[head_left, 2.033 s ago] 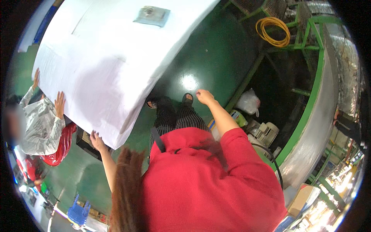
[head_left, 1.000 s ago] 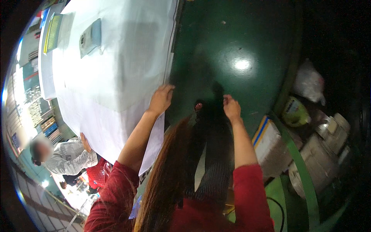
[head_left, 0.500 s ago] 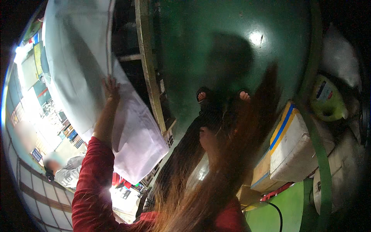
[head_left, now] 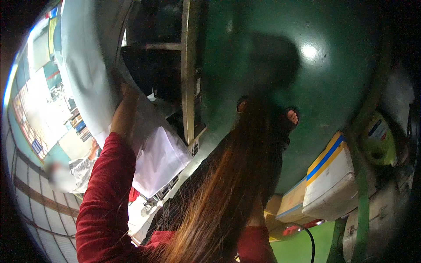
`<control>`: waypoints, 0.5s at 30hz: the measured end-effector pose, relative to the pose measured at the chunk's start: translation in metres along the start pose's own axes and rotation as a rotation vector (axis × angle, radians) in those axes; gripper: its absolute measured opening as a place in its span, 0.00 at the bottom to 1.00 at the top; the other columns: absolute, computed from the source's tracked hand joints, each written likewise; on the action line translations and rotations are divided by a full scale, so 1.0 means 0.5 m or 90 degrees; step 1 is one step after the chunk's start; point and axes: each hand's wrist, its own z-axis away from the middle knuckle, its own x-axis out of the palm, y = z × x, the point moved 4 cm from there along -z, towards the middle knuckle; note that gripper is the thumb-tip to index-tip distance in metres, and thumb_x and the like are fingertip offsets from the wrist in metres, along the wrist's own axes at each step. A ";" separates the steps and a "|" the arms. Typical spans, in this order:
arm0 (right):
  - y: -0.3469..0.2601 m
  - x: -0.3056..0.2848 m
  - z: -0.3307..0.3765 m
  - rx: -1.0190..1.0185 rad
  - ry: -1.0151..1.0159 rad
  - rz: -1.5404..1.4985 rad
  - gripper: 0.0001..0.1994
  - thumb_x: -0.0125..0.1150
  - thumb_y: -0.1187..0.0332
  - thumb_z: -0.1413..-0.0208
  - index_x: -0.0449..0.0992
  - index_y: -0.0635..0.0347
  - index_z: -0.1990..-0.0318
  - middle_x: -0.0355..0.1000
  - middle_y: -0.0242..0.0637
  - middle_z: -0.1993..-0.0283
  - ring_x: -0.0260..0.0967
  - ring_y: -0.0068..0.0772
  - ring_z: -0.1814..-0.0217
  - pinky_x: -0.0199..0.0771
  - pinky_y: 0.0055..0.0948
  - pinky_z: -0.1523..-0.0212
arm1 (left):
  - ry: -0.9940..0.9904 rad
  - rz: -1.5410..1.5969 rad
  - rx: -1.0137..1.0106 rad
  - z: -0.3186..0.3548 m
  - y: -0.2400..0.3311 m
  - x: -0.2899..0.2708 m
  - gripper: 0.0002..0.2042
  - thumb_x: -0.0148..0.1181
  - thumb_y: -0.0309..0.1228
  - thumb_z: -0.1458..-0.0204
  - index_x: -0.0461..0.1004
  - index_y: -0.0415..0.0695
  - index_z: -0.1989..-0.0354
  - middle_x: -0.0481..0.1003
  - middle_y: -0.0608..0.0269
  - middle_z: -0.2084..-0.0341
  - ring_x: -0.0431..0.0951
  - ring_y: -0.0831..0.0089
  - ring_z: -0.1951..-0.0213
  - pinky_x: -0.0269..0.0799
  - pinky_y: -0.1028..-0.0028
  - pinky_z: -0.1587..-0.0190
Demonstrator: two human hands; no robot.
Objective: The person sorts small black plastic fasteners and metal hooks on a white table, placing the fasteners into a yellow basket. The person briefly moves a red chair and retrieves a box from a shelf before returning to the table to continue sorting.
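A large white sheet (head_left: 87,65) lies over a table at the upper left, and its loose edge (head_left: 160,158) hangs down beside the table's wooden frame (head_left: 188,74). My left hand (head_left: 125,94), on a red-sleeved arm, reaches up and grips the sheet at the table's edge. My right hand is hidden behind my long reddish-brown hair (head_left: 228,184). Only a bit of that forearm (head_left: 258,212) and its red sleeve show at the bottom. My feet in open sandals (head_left: 291,117) stand on the green floor.
The glossy green floor (head_left: 342,65) fills the upper right. White boxes with blue and yellow stripes (head_left: 329,175) are stacked at the right by a green metal frame (head_left: 362,197) and a yellow-green bag (head_left: 379,144). Another person (head_left: 61,175) is at the far left.
The view has tipped lower, under the table's edge. The sheet has shifted to the left of the picture with my left hand still on it. My right hand has gone behind my hair.
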 end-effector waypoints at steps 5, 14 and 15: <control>0.036 -0.002 0.010 0.009 -0.009 0.071 0.15 0.49 0.65 0.43 0.69 0.60 0.51 0.71 0.48 0.54 0.69 0.47 0.54 0.70 0.40 0.55 | -0.018 0.070 0.018 0.030 0.025 0.065 0.22 0.42 0.43 0.45 0.54 0.54 0.42 0.48 0.58 0.40 0.40 0.50 0.36 0.25 0.36 0.39; 0.149 -0.007 0.046 -0.004 -0.010 0.165 0.15 0.49 0.65 0.43 0.70 0.61 0.52 0.71 0.47 0.54 0.70 0.46 0.56 0.71 0.38 0.57 | 0.075 0.189 0.053 0.014 0.065 -0.010 0.18 0.44 0.40 0.47 0.60 0.52 0.47 0.55 0.56 0.44 0.47 0.50 0.38 0.27 0.35 0.39; 0.162 -0.012 0.047 -0.006 -0.013 0.177 0.14 0.48 0.65 0.43 0.70 0.61 0.52 0.71 0.47 0.54 0.70 0.45 0.56 0.71 0.38 0.57 | 0.078 0.204 0.058 0.013 0.071 -0.017 0.18 0.44 0.40 0.47 0.61 0.52 0.48 0.56 0.56 0.44 0.48 0.50 0.38 0.27 0.34 0.39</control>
